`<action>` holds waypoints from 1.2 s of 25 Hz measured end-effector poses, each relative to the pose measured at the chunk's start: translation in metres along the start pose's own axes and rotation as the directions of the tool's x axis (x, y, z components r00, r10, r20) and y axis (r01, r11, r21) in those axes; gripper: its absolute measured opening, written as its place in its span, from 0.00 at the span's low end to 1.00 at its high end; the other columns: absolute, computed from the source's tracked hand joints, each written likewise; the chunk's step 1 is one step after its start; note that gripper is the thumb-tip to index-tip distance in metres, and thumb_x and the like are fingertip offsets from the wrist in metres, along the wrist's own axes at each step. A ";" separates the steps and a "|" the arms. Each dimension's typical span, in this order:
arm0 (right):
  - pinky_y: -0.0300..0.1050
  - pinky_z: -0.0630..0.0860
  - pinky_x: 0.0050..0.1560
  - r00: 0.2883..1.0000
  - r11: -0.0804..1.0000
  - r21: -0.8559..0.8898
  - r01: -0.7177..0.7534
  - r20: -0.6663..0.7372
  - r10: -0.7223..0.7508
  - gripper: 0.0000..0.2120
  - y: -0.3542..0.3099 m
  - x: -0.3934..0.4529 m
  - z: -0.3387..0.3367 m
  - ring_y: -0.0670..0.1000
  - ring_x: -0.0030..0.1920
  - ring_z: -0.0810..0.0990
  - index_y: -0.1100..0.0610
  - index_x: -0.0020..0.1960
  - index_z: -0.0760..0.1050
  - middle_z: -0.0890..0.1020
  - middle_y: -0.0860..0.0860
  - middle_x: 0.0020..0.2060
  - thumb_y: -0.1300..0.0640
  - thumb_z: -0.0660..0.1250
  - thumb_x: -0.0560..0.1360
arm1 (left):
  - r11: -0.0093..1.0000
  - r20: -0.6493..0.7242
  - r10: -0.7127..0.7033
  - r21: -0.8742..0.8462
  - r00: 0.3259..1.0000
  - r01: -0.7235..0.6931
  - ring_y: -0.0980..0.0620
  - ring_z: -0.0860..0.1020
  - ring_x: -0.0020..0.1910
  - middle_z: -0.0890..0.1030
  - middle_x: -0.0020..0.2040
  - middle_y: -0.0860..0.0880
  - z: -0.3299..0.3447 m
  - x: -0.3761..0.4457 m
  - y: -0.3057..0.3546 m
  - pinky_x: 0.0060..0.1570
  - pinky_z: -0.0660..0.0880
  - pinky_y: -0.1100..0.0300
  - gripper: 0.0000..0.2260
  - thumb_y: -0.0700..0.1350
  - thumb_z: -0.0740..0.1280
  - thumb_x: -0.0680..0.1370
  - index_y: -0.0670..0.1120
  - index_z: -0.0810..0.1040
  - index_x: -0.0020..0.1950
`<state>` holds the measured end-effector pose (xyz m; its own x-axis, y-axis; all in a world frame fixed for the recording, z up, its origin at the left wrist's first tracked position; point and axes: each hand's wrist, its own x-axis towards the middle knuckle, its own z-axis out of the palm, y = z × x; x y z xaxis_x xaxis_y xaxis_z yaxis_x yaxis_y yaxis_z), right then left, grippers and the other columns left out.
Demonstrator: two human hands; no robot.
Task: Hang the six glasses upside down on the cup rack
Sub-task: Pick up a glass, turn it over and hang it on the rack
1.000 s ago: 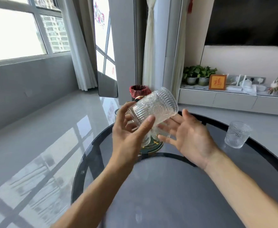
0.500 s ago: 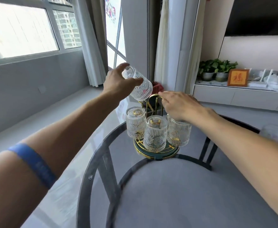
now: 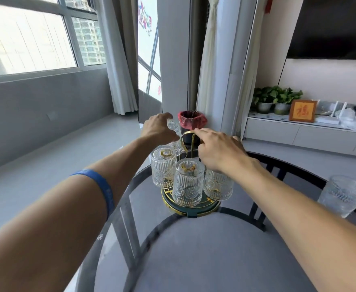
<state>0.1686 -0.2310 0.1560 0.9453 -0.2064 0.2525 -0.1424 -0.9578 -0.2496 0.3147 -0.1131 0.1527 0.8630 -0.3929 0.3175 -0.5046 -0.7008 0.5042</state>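
Glass, ribbed and embossed, is seen on the cup rack [image 3: 190, 205], which stands at the far middle of the round glass desk [image 3: 215, 260]: three glasses hang upside down at the front, the left glass [image 3: 164, 168] at about 10 o'clock from the middle glass [image 3: 188, 183], the right glass [image 3: 218, 185] at 3 o'clock and partly covered by the right wrist. A fourth glass [image 3: 173, 133] is clasped in the left hand [image 3: 159, 129], fingers curled around it, at roughly 11 o'clock of the rack behind the left glass; whether it sits on a peg cannot be told. The gold loop handle [image 3: 190, 135] is touched by the right hand [image 3: 219, 150], whose grip is loosely curled with the forefinger laid on the loop. One loose glass [image 3: 341, 194] stands upright at 3 o'clock near the desk's edge. A blue wristband [image 3: 101, 186] is worn on the left forearm.
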 end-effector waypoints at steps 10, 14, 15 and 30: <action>0.59 0.63 0.63 1.000 1.000 0.018 0.013 0.011 -0.013 0.29 0.003 0.001 0.000 0.57 0.67 0.72 0.50 0.75 0.61 0.68 0.47 0.74 0.61 0.54 0.75 | 0.998 0.213 -0.039 0.064 0.976 0.026 0.45 0.78 0.57 0.74 0.70 0.45 0.028 0.016 -0.016 0.56 0.75 0.54 0.32 0.46 0.78 0.68 0.53 0.73 0.70; 0.60 0.61 0.66 1.000 0.999 0.038 -0.007 0.013 0.007 0.32 0.006 0.003 0.007 0.57 0.70 0.69 0.48 0.77 0.56 0.62 0.45 0.77 0.61 0.53 0.74 | 0.994 0.247 -0.102 -0.004 0.964 0.106 0.44 0.72 0.68 0.70 0.74 0.44 0.018 0.012 -0.014 0.63 0.69 0.53 0.37 0.45 0.78 0.69 0.50 0.66 0.75; 0.60 0.60 0.67 1.000 0.999 0.034 -0.007 0.024 0.006 0.32 0.007 0.004 0.009 0.57 0.71 0.68 0.48 0.78 0.54 0.59 0.44 0.78 0.61 0.53 0.74 | 0.990 0.206 -0.105 -0.071 0.973 0.122 0.45 0.72 0.67 0.70 0.74 0.43 0.013 0.005 -0.013 0.63 0.69 0.55 0.37 0.44 0.76 0.70 0.49 0.65 0.76; 0.42 0.56 0.70 0.868 0.801 0.485 -0.352 -0.150 0.473 0.28 0.143 -0.217 0.048 0.48 0.76 0.59 0.52 0.76 0.61 0.61 0.49 0.77 0.48 0.63 0.79 | 0.858 0.202 0.513 -0.143 0.834 -0.493 0.49 0.74 0.65 0.75 0.69 0.50 0.136 -0.252 0.092 0.63 0.69 0.58 0.23 0.51 0.65 0.76 0.49 0.70 0.71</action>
<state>-0.0425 -0.3139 0.0203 0.7093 -0.6622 0.2417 -0.3046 -0.5971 -0.7421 0.0546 -0.1597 0.0096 0.4663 -0.8076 0.3609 -0.8618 -0.3227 0.3914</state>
